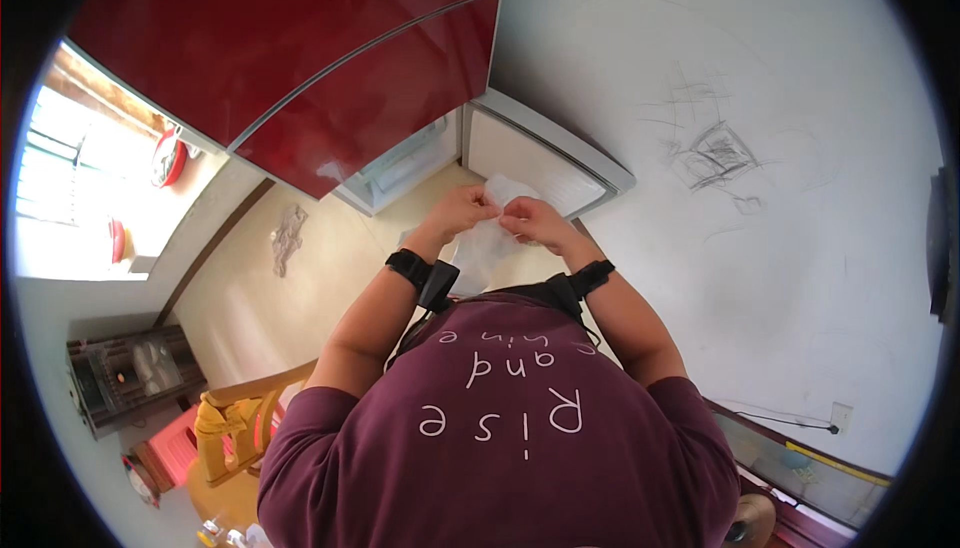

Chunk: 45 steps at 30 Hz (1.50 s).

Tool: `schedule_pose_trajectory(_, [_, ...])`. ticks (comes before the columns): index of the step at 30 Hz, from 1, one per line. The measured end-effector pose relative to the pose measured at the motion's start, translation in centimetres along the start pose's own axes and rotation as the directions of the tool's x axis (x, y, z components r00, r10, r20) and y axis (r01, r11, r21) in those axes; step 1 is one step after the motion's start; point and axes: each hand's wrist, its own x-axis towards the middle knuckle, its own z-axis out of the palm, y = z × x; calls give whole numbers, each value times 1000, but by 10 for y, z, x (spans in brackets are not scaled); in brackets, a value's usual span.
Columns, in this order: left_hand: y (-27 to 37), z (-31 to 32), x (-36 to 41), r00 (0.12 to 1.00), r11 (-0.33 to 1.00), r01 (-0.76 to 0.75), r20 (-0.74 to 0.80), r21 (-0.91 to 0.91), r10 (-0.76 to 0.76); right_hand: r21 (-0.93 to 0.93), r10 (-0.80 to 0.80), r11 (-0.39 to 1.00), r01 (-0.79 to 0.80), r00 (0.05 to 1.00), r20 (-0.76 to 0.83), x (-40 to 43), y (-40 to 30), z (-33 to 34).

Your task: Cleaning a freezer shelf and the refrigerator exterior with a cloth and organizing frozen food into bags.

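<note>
My left hand (459, 212) and my right hand (536, 224) meet in front of my body, fingertips nearly touching. Pinched between the fingers of both is a thin, translucent plastic bag (480, 254), part of it rising above the hands and the rest hanging below them. Just beyond, the lower door (536, 158) of a refrigerator stands open, its white inner side showing. The lower compartment (405, 161) shows pale drawers or shelves, partly hidden. Glossy red upper panels (300, 30) of the refrigerator fill the upper left.
A crumpled plastic bag or wrapper (288, 240) lies on the pale floor to the left. A wooden chair (232, 428) and a pink plastic stool (176, 443) stand at the lower left. The wall (750, 270) runs along the right, with a plugged socket (841, 419) low on it.
</note>
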Motion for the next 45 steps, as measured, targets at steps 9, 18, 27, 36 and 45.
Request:
schedule_pose_trajectory(9, [-46,-9,-19,986,676,-5,-115,-737,-118,261,354,881,-395,916,191,41,53,-33])
schedule_pose_trajectory(18, [-157,102,-14,808,914,403,-490,51,-329,506,367,583,-635,762,534,60,119,-115])
schedule_pose_trajectory(27, [-135,212,-61,795,213,24,-111,-977,-597,-806,337,527,269,804,489,18,184,-112])
schedule_pose_trajectory(36, [-256,258,-117,621,871,378,-611,-315,-490,106,529,663,-741,564,635,-14,255,-97])
schedule_pose_trajectory(45, [-356,286,-99,712,473,30,-313,-881,-628,-286,661,727,-624,525,536,48,362,-103])
